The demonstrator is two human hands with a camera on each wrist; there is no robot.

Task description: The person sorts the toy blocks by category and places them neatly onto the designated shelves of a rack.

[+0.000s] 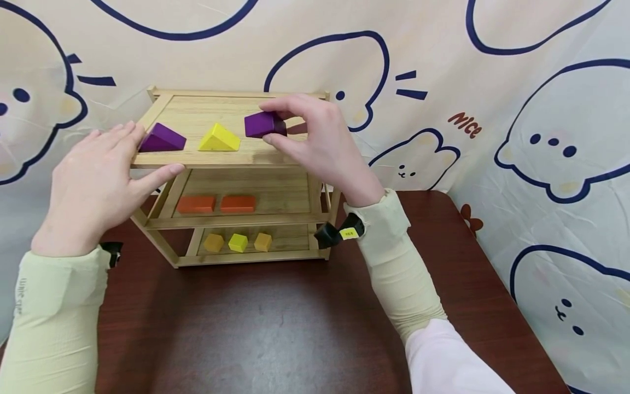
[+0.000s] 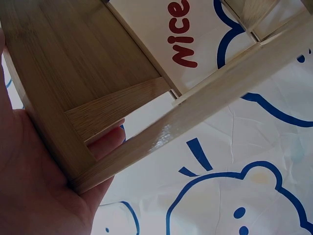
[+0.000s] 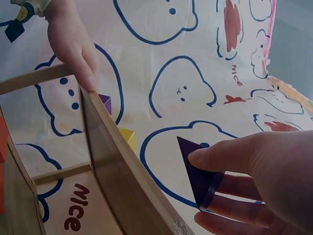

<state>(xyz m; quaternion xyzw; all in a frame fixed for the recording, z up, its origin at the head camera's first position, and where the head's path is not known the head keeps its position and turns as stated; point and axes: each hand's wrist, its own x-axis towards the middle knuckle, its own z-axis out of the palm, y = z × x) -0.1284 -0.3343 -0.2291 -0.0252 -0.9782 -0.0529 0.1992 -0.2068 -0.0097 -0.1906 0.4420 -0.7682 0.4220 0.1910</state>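
Right hand (image 1: 322, 142) pinches one purple wedge (image 1: 258, 125) above the shelf (image 1: 192, 112). Left hand (image 1: 93, 180), spread, touches the shelf's left front corner. Count: top, one purple block (image 1: 162, 139), one yellow block (image 1: 219, 139); middle, two orange bars (image 1: 196, 204); bottom, three cubes (image 1: 238, 243).

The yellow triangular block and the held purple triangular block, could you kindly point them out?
Yellow triangular block (image 1: 220, 140): head view, on its front face.
Held purple triangular block (image 3: 198, 182): right wrist view, on its triangular face.
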